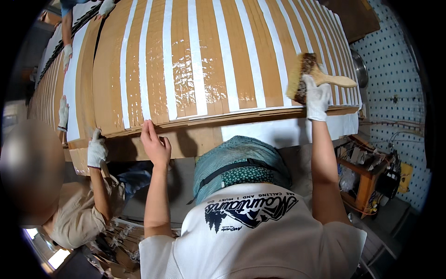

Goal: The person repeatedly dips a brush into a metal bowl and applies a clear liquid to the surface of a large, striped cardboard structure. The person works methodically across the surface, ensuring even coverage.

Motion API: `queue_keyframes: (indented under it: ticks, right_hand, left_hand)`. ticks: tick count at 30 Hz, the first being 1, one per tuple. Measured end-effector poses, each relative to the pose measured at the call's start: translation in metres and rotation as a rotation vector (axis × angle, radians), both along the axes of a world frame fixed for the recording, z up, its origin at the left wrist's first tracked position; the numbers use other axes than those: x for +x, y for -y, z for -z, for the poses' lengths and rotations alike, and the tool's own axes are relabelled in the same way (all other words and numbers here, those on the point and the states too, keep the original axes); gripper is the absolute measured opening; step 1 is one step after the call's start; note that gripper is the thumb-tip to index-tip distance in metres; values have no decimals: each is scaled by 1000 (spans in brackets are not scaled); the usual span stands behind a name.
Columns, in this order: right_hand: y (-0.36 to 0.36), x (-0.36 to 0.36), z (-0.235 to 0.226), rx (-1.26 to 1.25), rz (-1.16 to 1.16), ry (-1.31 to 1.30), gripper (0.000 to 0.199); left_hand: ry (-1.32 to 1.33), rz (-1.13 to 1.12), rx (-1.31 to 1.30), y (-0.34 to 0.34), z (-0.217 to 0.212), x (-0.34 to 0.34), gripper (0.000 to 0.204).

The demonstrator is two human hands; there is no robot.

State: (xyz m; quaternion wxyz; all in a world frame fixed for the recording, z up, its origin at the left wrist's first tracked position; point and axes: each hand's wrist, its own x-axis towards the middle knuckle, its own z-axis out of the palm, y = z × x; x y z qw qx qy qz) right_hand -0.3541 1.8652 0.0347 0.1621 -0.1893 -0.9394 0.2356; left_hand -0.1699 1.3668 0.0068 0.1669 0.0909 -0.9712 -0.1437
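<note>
A big stack of brown cardboard sheets [241, 51] lies in front of me, striped with long white paper bands and glossy with wet glue near the middle. My right hand [317, 96], in a white glove, grips a wide wooden-handled brush [304, 74] whose bristles rest on the sheet near its right end. My left hand [155, 145] is bare. It lies flat with fingers spread on the near edge of the stack and holds nothing. My white shirt and teal apron fill the lower middle.
A co-worker at the left presses a white-gloved hand [96, 151] on the stack's near left corner. More gloved hands [62, 114] work along the far left. At the right are a white pegboard wall [399, 69], a metal bowl [360, 69] and a wooden box of tools [364, 179].
</note>
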Motion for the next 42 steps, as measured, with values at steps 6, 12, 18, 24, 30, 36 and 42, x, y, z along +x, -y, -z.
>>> queue_keyframes:
  ticks: [6, 12, 18, 24, 30, 36, 42]
  right_hand:
    - [47, -5, -110, 110, -247, 184, 41]
    - [207, 3, -93, 57, -1308, -563, 25]
    - [228, 49, -46, 281, -1358, -424, 26]
    - [203, 30, -80, 74, -1371, -203, 34]
    - [172, 41, -50, 43, -1351, -318, 26]
    - [123, 12, -65, 280, -1172, -293, 29]
    - [77, 24, -73, -12, -1391, -361, 22]
  left_hand:
    - [-52, 0, 45, -35, -12, 5, 83]
    - [-81, -24, 39, -73, -1, -6, 78]
    - [-130, 0, 80, -70, 9, -6, 76]
    - [-113, -47, 102, -74, 10, -2, 79]
    - [-1, -72, -33, -87, -5, -14, 67]
    - [210, -223, -115, -102, -20, -39, 57]
    - [715, -308, -182, -128, -68, -69, 100]
